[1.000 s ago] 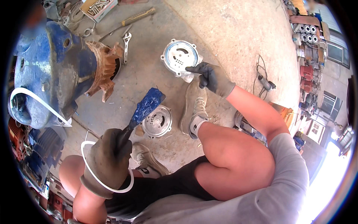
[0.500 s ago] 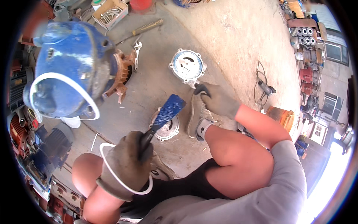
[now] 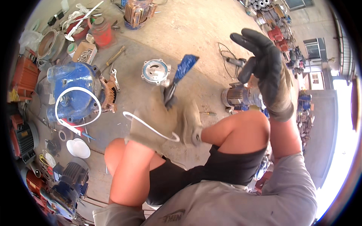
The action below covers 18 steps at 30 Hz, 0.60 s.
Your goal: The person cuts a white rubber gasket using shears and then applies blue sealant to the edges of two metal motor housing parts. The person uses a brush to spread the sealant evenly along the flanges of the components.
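My left hand, in a grey-brown work glove, is closed on the black handle of a scraper whose flat blade is blue. A white ring passes over that glove. Just beyond the hand, a round metal cover with lugs around its rim lies flat on the floor. My right hand, gloved with a dark palm, is raised at the right with its fingers apart and nothing in it. The left glove hides the floor below it, where a second round cover showed earlier.
At left lies a blue machine housing, with another white ring over it. A wrench, a box of bolts and a red can are farther off. A corded power tool and a motor lie toward the right.
My right hand has left the edge of the round cover and risen to the right, fingers spreading. The left hand has moved forward with the scraper. The view has shifted.
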### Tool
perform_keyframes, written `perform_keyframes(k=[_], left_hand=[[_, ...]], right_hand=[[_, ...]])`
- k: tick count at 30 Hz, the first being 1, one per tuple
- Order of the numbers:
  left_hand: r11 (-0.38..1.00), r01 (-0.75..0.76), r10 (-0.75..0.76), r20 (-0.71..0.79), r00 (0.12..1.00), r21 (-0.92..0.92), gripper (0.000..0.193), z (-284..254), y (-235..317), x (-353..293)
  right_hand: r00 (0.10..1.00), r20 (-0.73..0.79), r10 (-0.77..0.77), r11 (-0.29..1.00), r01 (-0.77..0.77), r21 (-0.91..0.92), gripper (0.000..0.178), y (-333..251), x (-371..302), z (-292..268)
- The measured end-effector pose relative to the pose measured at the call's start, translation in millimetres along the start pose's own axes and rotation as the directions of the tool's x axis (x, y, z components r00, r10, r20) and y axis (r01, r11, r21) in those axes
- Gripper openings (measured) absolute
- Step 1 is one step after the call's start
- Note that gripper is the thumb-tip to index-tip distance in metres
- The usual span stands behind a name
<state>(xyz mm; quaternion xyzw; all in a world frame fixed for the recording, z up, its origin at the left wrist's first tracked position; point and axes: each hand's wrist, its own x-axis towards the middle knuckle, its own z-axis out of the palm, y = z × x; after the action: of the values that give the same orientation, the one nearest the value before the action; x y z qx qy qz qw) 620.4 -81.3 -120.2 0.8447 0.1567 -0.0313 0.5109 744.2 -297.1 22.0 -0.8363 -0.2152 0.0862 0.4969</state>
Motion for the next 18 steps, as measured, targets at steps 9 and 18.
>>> perform_keyframes(k=[9, 18], left_hand=[[0.99, -0.08, 0.093, -0.108, 0.99, 0.12, 0.031, 18.2, 7.6, -18.5], [0.976, 0.211, -0.202, -0.151, 0.968, 0.048, 0.036, 26.2, 38.1, -53.5]], right_hand=[[0.981, -0.166, -0.106, 0.92, 0.159, 0.357, 0.125, 101.4, -24.2, 23.1], [0.957, -0.209, -0.199, 0.75, 0.286, 0.596, 0.087, 196.5, 31.3, 26.1]])
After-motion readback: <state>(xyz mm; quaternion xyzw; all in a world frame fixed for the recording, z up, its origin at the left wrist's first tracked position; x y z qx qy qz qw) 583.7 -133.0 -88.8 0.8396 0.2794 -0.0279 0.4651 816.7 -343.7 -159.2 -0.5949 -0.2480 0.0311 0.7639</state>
